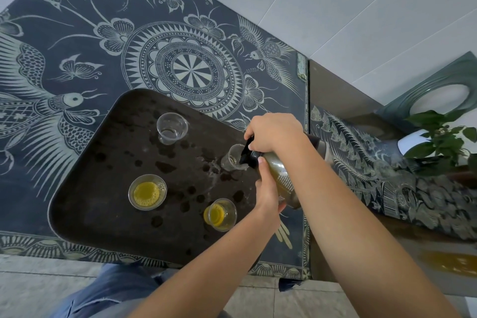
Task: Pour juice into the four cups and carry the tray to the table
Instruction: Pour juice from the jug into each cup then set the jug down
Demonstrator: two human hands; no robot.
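**Bottle tipped over the third cup**

We stood at a tabletop (77,41) covered in a dark blue cloth printed with birds, butterflies and a round medallion. On it lay our dark brown tray (103,188), its surface marked with wet spots. Four clear cups sat on the tray, well apart. We held the juice bottle (280,178) tilted, its black spout over the rim of the right-hand cup (233,160). Our right hand (273,133) was closed around the bottle's top end near the spout, and our left hand (268,188) was wrapped under its body, fingers curled against the label. The near-left cup (147,191) and the nearest cup (220,214) both held yellow juice. The far cup (172,128) looked empty. How much juice the right-hand cup held, we could not tell.
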